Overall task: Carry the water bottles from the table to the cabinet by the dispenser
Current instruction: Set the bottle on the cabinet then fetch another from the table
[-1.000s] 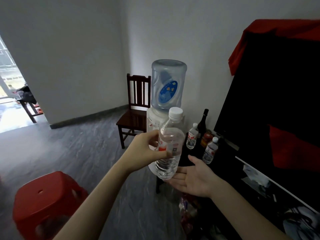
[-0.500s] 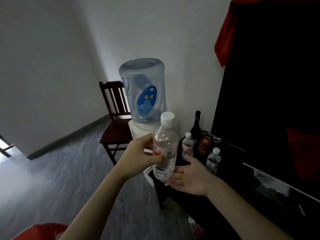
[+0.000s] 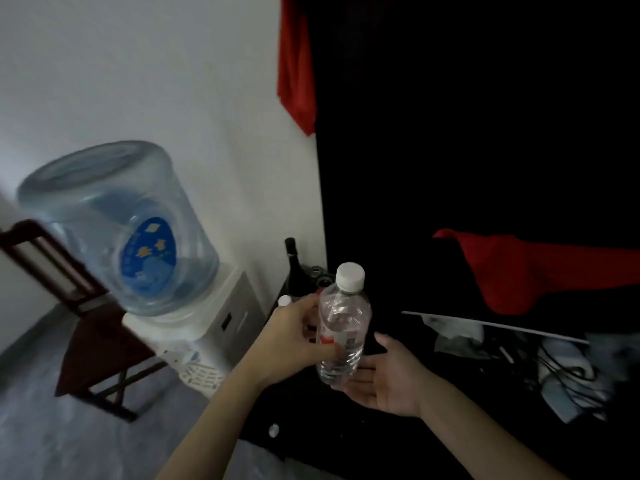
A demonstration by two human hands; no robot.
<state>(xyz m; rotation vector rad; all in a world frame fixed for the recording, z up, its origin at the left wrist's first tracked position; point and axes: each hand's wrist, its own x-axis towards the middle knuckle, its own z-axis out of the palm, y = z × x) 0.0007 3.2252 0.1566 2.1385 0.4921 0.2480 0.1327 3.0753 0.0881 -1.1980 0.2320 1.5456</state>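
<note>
White walls meet in a dim corner where a water dispenser (image 3: 221, 327) stands at the left, topped by a large upturned blue jug (image 3: 117, 230), with a dark wooden chair (image 3: 69, 306) behind it. Just right of the dispenser sits a low black cabinet (image 3: 311, 417); a dark glass bottle (image 3: 292, 268) and the white cap of a small bottle (image 3: 284, 301) show at its far end. Red cloth (image 3: 540, 271) drapes over something black at the right. Above the cabinet top, a person holds a clear water bottle (image 3: 343, 327) upright, its white cap on. Their left hand (image 3: 291, 344) grips the bottle's middle, thumb and fingers curled round the label band. Their right hand (image 3: 388, 375) lies open and palm-up beneath the base; whether it touches the base cannot be told. The bottle looks mostly full, so it should feel moderately heavy for its size. Its thin plastic wall will likely flex under a squeeze and may be slick, so the ribbed waist, with a palm supporting the bottom, seems the safest hold.
</note>
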